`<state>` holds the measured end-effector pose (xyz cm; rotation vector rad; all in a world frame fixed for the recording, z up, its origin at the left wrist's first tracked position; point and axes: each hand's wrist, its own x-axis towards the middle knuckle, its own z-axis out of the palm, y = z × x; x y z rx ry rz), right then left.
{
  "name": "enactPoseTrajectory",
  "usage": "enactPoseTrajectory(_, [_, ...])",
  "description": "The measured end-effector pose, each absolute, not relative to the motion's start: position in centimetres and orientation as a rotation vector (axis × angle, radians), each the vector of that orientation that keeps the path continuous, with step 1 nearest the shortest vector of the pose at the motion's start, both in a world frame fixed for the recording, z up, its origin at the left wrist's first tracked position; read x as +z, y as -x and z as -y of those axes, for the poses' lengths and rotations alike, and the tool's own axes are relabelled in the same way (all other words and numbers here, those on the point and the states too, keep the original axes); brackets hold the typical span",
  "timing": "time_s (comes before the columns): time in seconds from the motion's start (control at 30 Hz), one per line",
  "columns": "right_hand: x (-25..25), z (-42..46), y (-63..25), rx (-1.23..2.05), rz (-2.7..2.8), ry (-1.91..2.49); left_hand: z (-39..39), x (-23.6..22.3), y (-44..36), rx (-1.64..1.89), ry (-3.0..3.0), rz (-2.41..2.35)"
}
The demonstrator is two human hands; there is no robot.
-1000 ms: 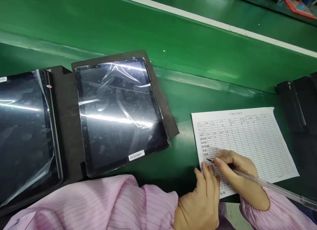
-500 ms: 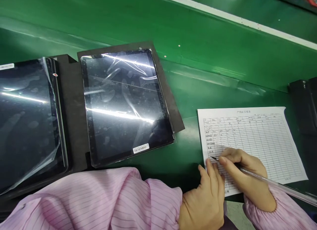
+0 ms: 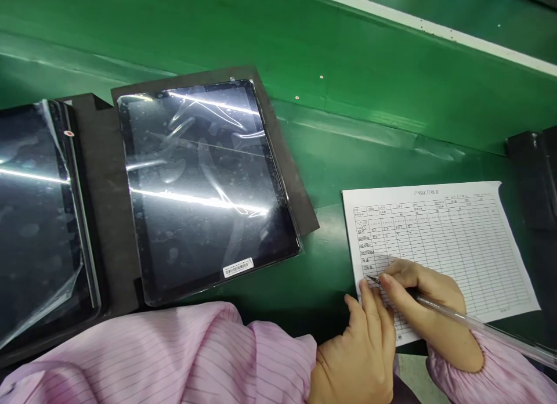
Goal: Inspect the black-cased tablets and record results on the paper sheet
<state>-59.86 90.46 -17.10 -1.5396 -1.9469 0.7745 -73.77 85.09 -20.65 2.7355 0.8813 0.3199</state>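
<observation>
Stacked tablets: at the left edge of the frame, your stacked tablets (image 3: 30, 218) lie with loose film on the top one.
Tablet: left of centre, a film-covered tablet (image 3: 200, 177) rests on a black sheet (image 3: 304, 209); keep your sleeve off its film.
Left hand: at bottom centre-right, your left hand (image 3: 357, 357) lies open, fingertips on the form's lower left edge; press lightly there to stop the paper sliding.
Right hand: lower right, your right hand (image 3: 430, 299) is closed around the pen (image 3: 448, 311); rest its side on the paper for steady strokes.
Pen tip: it points into the left columns, just beside your left fingertips; contact with the paper is unclear. Follow the row line closely.
Printed form: right of centre, the printed form (image 3: 470, 247) lies on the green surface (image 3: 322, 177).
</observation>
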Motion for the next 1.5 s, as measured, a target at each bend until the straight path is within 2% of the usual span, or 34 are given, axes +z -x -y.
enactPoseTrajectory(0.37, [-16.8,-90.3,59.8,0.805,1.972,1.499,-85.7,-20.3,74.2,0.371,-2.964,-0.87])
enactPoseTrajectory(0.63, [-16.9,-90.2,59.7,0.771,1.963,1.534,-84.5,-20.4,73.3,0.085,-3.054,-0.988])
enactPoseTrajectory(1.1, [-16.9,-90.4,59.8,0.788,1.986,1.466,-84.3,-20.4,73.2,0.073,-3.019,-1.003])
enactPoseTrajectory(1.3, [-16.9,-90.4,59.7,0.796,2.003,1.437,-84.0,-20.8,72.8,0.108,-2.997,-1.051])
enactPoseTrajectory(1.5, [-17.0,-90.3,59.6,0.81,1.998,1.427,-83.7,-21.0,71.7,0.376,-2.9,-1.239])
